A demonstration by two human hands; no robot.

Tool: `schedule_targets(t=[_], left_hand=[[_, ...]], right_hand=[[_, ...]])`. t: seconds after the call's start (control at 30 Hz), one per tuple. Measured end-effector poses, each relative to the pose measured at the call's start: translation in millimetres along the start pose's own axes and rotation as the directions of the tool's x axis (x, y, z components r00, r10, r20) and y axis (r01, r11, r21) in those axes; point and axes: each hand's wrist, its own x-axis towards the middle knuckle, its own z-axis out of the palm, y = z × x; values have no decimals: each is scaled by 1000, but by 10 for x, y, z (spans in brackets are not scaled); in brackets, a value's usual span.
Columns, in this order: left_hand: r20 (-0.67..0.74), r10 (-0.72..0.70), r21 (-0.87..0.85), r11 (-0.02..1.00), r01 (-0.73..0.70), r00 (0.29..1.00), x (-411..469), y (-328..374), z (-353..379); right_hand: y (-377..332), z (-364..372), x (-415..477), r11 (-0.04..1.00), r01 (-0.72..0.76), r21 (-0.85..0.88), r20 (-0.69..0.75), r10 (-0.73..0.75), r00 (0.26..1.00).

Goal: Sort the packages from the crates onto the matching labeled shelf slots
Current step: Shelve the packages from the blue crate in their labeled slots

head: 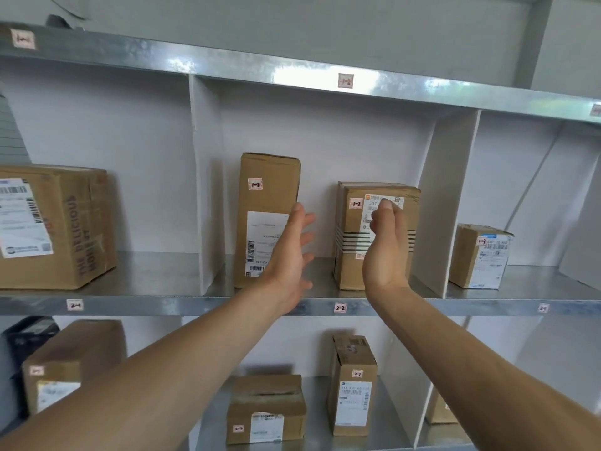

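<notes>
- Left fingers (307,219) spread wide, nothing held. The left hand (289,255) is raised in front of the tall box (270,190).
- Right fingers (387,206) loosely curled, nothing seen held. The right hand (387,252) is raised before the striped box (349,271); contact cannot be told.
- Both boxes are stood upright and apart in the middle slot (320,278). Their 1-2 tags are turned outward, so they can be checked against the slot label (345,81) on the rail above; a match is judged.
- Placement here is judged done.
- Counted: two boxes in this slot, one large box (74,190) in the left slot, one small box (468,255) in the right.
- On the lower shelf (317,415) four boxes are counted, one partly hidden.
- No crates are made out.
</notes>
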Motion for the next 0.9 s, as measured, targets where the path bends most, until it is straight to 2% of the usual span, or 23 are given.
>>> schedule_targets(t=[0.27,0.43,0.67,0.9], left_hand=[[-129,30,17,999,-28,991,-238,159,-345],[-218,80,34,997,-74,973,-391,236,-653],[-445,93,89,994,-60,891,-822,333,-1053],[-621,155,169,984,-62,768,-1371,324,-1450]], right_hand=[[0,498,-239,994,-23,104,192,2,981],[3,846,-424,985,-98,139,373,40,927],[-60,1329,-861,958,-215,191,574,68,816],[-74,1661,-1401,920,-340,196,724,98,683]])
